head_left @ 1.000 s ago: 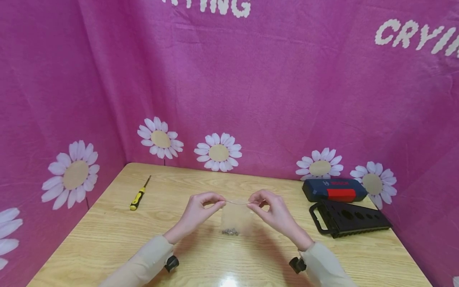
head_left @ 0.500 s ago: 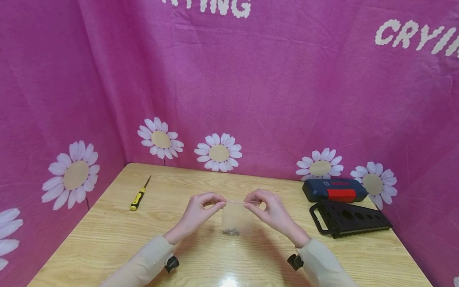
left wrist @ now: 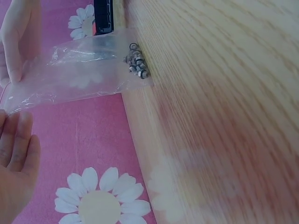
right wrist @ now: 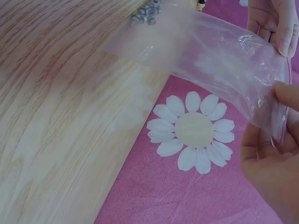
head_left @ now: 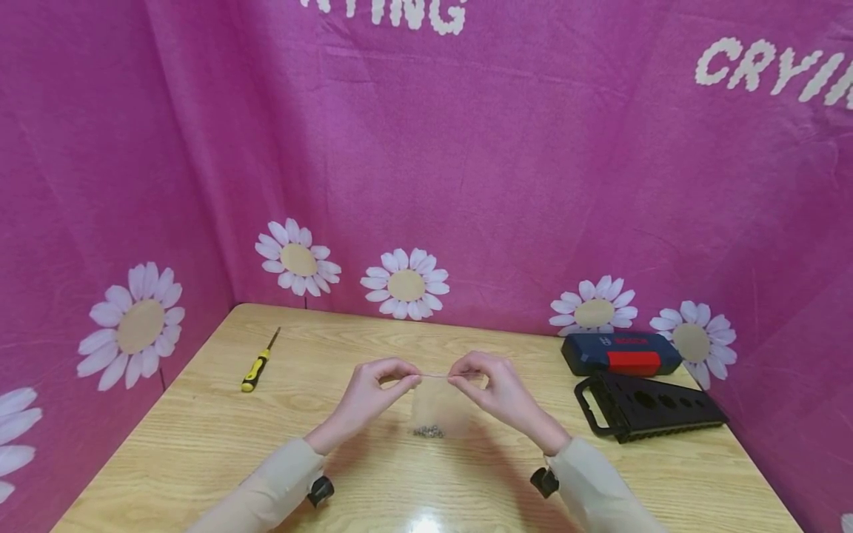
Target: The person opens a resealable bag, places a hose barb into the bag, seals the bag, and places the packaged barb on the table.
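A clear plastic zip bag (head_left: 440,403) hangs between the two hands above the table, its top edge with a thin reddish line. Small metal parts, nut-like in look (left wrist: 136,61), lie gathered at the bottom of the bag. My left hand (head_left: 375,392) pinches the top edge at its left end between thumb and fingers. On the same edge, further right, my right hand (head_left: 498,389) pinches with thumb and index finger. The right wrist view shows the right thumb (right wrist: 287,95) pressed on the bag's strip (right wrist: 280,116).
A yellow-and-black screwdriver (head_left: 256,370) lies at the left of the wooden table (head_left: 333,340). At the right stand a blue Bosch case (head_left: 620,352) with a red clasp and a black holder with holes (head_left: 656,407). A pink flowered cloth (head_left: 426,163) hangs behind.
My right hand has slid leftward along the bag's top edge, nearer to the left hand. The left hand has stayed nearly still.
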{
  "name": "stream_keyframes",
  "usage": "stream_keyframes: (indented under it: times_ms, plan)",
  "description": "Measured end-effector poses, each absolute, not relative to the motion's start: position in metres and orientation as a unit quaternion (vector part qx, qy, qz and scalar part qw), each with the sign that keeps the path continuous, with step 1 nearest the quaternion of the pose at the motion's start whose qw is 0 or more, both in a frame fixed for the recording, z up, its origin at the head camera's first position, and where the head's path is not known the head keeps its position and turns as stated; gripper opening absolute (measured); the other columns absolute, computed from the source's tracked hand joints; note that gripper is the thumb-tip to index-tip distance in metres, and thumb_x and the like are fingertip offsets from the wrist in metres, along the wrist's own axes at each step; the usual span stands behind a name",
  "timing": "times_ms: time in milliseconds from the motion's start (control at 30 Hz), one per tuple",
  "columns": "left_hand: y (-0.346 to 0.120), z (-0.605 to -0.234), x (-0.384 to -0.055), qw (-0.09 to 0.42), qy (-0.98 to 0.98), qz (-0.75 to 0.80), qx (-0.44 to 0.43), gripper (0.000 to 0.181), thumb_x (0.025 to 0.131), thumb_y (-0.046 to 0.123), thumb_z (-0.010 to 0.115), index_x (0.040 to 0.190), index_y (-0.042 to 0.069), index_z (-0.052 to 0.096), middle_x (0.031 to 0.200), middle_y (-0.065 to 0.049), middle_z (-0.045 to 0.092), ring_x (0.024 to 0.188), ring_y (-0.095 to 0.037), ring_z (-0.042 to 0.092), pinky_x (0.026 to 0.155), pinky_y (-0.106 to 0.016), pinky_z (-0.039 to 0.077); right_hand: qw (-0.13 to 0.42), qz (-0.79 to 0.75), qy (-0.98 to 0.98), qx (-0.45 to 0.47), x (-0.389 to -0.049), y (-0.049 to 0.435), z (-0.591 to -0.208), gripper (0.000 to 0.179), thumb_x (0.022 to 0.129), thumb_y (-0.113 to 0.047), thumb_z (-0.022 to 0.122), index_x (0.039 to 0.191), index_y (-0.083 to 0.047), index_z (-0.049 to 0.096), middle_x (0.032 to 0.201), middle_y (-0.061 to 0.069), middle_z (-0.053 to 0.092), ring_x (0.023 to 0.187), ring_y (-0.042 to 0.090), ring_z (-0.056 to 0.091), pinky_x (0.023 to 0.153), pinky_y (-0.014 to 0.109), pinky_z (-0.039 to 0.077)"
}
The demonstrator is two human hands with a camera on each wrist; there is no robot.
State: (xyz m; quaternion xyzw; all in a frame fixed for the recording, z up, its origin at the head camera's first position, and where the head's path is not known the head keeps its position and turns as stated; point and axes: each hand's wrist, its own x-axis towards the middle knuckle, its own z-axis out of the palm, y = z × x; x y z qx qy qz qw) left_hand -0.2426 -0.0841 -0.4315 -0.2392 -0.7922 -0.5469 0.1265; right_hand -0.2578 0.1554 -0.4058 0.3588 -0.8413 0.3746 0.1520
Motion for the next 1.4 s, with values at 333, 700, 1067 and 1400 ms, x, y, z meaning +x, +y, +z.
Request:
stream_keyframes:
  times_ms: [333,700,1067,1400]
  plan:
    - [-0.085,-0.429,-0.242,0.123,-0.794,-0.549,-0.231,0.01,0.092,0.019,0.07,0.097,0.013,0.076,0.094,-0.003,0.077,0.089,-0.012,0.071,0.091,-0.03,0.056,0.154,0.371,-0.839,0.367,-0.258,0.149,-0.403,0.004,0.088,-0.012,0.074,0.091,-0.009,0.073,0.087,0.0,0.074,0.081,0.011,0.071,0.07,0.032,0.059]
    - [-0.085,-0.429,-0.244,0.12,-0.795,-0.548,-0.23,0.011,0.092,0.02,0.07,0.098,0.013,0.076,0.094,-0.002,0.077,0.089,-0.011,0.071,0.091,-0.028,0.055,0.154,0.36,-0.842,0.371,-0.258,0.142,-0.399,0.005,0.089,-0.015,0.073,0.09,-0.009,0.074,0.086,0.0,0.074,0.081,0.011,0.07,0.072,0.025,0.057]
    - [-0.083,-0.43,-0.245,0.124,-0.793,-0.547,-0.239,0.011,0.092,0.019,0.07,0.098,0.012,0.075,0.094,-0.003,0.077,0.087,-0.009,0.07,0.09,-0.028,0.056,0.154,0.346,-0.842,0.385,-0.259,0.137,-0.398,0.004,0.087,-0.008,0.073,0.09,-0.011,0.074,0.086,0.001,0.074,0.081,0.012,0.069,0.075,0.026,0.057]
    - [-0.082,-0.428,-0.243,0.118,-0.789,-0.552,-0.242,0.01,0.092,0.016,0.07,0.098,0.01,0.075,0.094,-0.005,0.077,0.088,-0.008,0.07,0.09,-0.028,0.056,0.169,0.339,-0.833,0.404,-0.26,0.132,-0.395,0.004,0.086,-0.007,0.074,0.087,-0.01,0.074,0.083,0.001,0.074,0.078,0.011,0.068,0.075,0.024,0.057]
